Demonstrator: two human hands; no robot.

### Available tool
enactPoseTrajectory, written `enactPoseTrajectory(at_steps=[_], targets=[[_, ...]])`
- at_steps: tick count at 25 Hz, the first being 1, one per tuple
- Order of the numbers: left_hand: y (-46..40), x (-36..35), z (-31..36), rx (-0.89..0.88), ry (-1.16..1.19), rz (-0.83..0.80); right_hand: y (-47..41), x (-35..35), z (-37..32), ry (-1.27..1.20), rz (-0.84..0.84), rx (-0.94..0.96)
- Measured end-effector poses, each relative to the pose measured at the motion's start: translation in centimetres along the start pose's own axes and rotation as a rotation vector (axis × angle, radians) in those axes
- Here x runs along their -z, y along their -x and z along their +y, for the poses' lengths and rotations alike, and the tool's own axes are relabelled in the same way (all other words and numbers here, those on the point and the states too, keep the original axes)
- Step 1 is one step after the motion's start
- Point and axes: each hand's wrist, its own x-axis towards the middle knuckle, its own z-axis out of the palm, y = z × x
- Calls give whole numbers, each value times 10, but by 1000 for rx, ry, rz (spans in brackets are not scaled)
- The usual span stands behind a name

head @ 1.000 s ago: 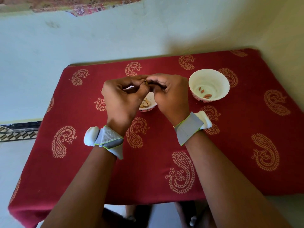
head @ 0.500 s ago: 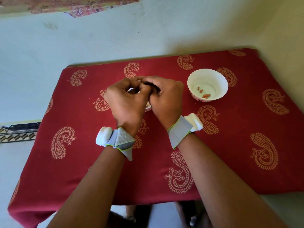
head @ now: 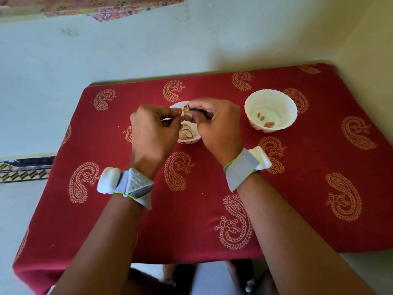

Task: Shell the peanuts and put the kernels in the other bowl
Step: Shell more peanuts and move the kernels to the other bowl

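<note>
A small white bowl of peanuts in their shells sits mid-table, mostly hidden behind my hands. My right hand pinches a split peanut above that bowl, a reddish kernel showing in the open shell. My left hand is just left of it with its fingertips pinched together, touching or nearly touching the shell; what it holds is hidden. To the right stands a larger white bowl holding several red-brown kernels.
The table wears a red cloth with gold paisley print and stands against a pale wall at the back and right. Both wrists carry grey straps with white pods. A patterned floor strip shows at the far left.
My hands have eased slightly apart. The peanut shell now shows open at my right fingertips with a kernel visible, and the peanut bowl's contents show between my hands.
</note>
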Motion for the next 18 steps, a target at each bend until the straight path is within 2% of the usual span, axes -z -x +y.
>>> enactPoseTrajectory(at_steps=[9,14,18], targets=[[4,-1,8,-27,148,-11,-4,2,3,-247,-16,-197],[3,-6,5,-32,121,45,-4,5,-1,-396,-64,-315],[1,-5,2,-35,122,38,-4,9,0,-457,-123,-329]])
